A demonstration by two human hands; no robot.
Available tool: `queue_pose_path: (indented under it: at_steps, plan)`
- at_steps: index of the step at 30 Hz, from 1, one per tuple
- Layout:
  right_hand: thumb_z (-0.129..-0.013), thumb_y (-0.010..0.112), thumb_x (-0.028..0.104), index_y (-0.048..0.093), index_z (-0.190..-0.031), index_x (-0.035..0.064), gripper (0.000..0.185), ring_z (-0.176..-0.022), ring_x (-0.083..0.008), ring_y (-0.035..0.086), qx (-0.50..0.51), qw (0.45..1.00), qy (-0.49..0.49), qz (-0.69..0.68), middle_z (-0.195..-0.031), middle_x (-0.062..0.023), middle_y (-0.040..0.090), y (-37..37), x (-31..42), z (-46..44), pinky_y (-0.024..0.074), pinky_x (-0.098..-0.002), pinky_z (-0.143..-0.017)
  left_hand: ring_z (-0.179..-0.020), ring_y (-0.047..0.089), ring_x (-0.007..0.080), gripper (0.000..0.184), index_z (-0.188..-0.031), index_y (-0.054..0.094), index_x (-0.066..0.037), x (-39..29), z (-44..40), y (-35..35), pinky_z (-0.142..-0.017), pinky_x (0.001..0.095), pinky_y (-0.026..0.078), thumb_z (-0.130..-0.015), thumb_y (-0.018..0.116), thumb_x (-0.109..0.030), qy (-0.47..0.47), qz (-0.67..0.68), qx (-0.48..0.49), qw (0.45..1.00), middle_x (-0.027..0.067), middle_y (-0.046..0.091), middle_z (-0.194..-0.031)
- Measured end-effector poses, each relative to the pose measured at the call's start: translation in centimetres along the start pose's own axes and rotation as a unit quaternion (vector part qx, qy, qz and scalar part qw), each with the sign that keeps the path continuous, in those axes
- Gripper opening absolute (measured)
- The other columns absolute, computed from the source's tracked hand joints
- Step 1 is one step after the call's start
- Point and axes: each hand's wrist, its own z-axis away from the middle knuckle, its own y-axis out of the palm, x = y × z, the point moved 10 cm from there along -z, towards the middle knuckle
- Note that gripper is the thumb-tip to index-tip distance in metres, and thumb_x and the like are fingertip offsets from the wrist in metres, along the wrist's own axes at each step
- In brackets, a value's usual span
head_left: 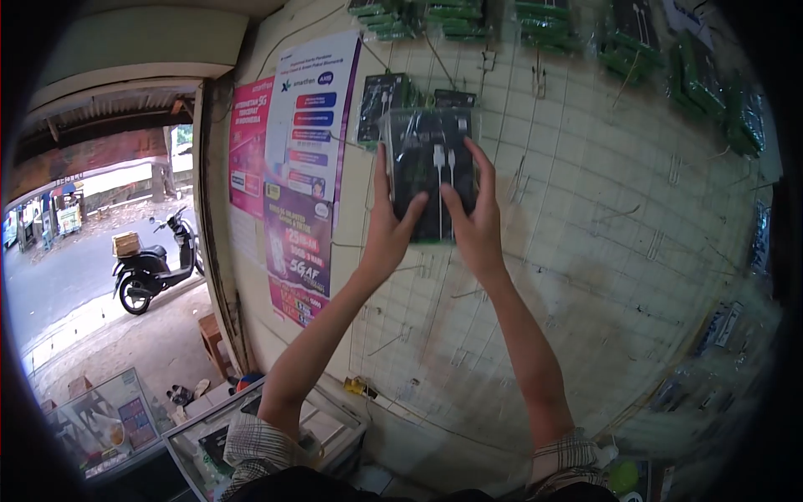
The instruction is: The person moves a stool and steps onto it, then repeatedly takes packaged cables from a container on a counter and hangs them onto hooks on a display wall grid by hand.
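Clamping clear packet [391, 127] between left hand [390, 233] and right hand [479, 227], black cable packaging [421, 161] inside

package [410, 151]: black, white cable print [439, 156] | sleeves [258, 442]: light-dark plaid | wall [602, 243]: cream | leftmost poster [248, 138]: pink

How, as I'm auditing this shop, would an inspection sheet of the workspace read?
Surface: pale wall with grid lines and hooks, stained in places.
Things in hand: black packet, cable picture on its front.
Clutter: green-edged packets hanging above; glass case below.
Hands: left hand and right hand grip the packet's opposite sides.
Cables: thin dark cord on the wall above the posters.
Surroundings: scooter outside, on the left.
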Motion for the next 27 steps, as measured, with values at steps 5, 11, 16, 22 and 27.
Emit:
queue_pose_path:
  at_steps: [5, 11, 16, 22, 27]
  plan:
    - [-0.082, 0.053, 0.009, 0.038, -0.126, 0.0081, 0.047, -0.107, -0.0279, 0.045, -0.020, 0.987, -0.115, 0.115, -0.119, -0.0154, 0.044, 0.2, -0.2, -6.9, 0.0337, -0.0360, -0.092, -0.107, 0.046, 0.0238, 0.065, -0.135, 0.026, -0.012, 3.1, -7.2, -0.3, -0.090, 0.0343, 0.037, -0.079, 0.059, -0.007, -0.020, 0.048, -0.019, 0.998, 0.0183, 0.043, -0.119]
    - [-0.080, 0.055, 0.009, 0.039, -0.125, 0.0099, 0.048, -0.099, -0.0308, 0.049, -0.070, 0.981, -0.145, 0.110, -0.106, -0.0170, 0.050, 0.4, -3.3, -12.5, 0.0375, -0.0373, -0.086, -0.100, 0.048, 0.0283, 0.065, -0.133, 0.030, -0.010, 3.5, -12.4, -0.7, -0.088, 0.0340, 0.038, -0.076, 0.063, -0.013, 0.100, -0.108, -0.049, 0.988, 0.0192, 0.044, -0.112]
    - [-0.081, 0.054, 0.009, 0.040, -0.125, 0.0088, 0.046, -0.106, -0.0278, 0.050, -0.055, 0.982, -0.101, 0.151, -0.115, -0.0158, 0.050, 1.0, -4.2, -15.5, 0.0381, -0.0344, -0.089, -0.093, 0.050, 0.0287, 0.066, -0.133, 0.030, -0.011, 4.3, -15.4, -1.0, -0.082, 0.0341, 0.041, -0.076, 0.063, -0.017, 0.108, -0.144, -0.053, 0.982, 0.0203, 0.044, -0.109]
    - [-0.079, 0.056, 0.011, 0.040, -0.125, 0.0110, 0.049, -0.092, -0.0339, 0.052, -0.050, 0.981, -0.104, 0.153, -0.098, -0.0200, 0.052, 1.3, -6.2, -16.0, 0.0398, -0.0394, -0.082, -0.101, 0.050, 0.0310, 0.062, -0.132, 0.031, -0.007, 5.8, -15.6, -0.7, -0.087, 0.0345, 0.040, -0.078, 0.061, -0.017, 0.074, -0.178, -0.046, 0.980, 0.0234, 0.046, -0.114]
    - [-0.079, 0.056, 0.011, 0.039, -0.125, 0.0104, 0.049, -0.094, -0.0335, 0.051, -0.053, 0.980, -0.088, 0.169, -0.099, -0.0197, 0.052, 0.8, -9.4, -15.0, 0.0392, -0.0395, -0.083, -0.095, 0.052, 0.0332, 0.063, -0.132, 0.030, -0.007, 8.5, -14.8, 0.5, -0.084, 0.0357, 0.041, -0.079, 0.061, -0.023, 0.061, -0.208, -0.018, 0.976, 0.0247, 0.049, -0.106]
